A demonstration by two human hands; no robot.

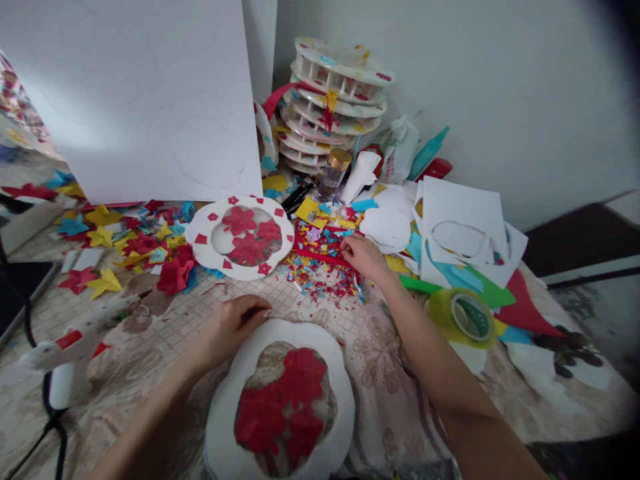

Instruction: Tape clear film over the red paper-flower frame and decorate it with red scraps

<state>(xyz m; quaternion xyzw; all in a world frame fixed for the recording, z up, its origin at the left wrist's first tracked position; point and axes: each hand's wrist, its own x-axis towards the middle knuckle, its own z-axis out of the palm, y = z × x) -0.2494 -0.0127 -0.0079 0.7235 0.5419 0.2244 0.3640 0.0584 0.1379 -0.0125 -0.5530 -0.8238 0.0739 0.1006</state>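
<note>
Cluttered table [165, 333] – left hand [235, 327], fingers curled, rests on a white frame's [280, 333] rim. Right hand [363, 257] pinches at confetti scraps [320, 270] – grip unclear.

Nearest us on the bench [380, 373] lies a flower-shaped frame [280, 400]; beyond it a round frame [243, 237], a board [135, 93] behind that, stacked trays [335, 100] far, tape roll [463, 315] right, glue gun [65, 363] left.
</note>
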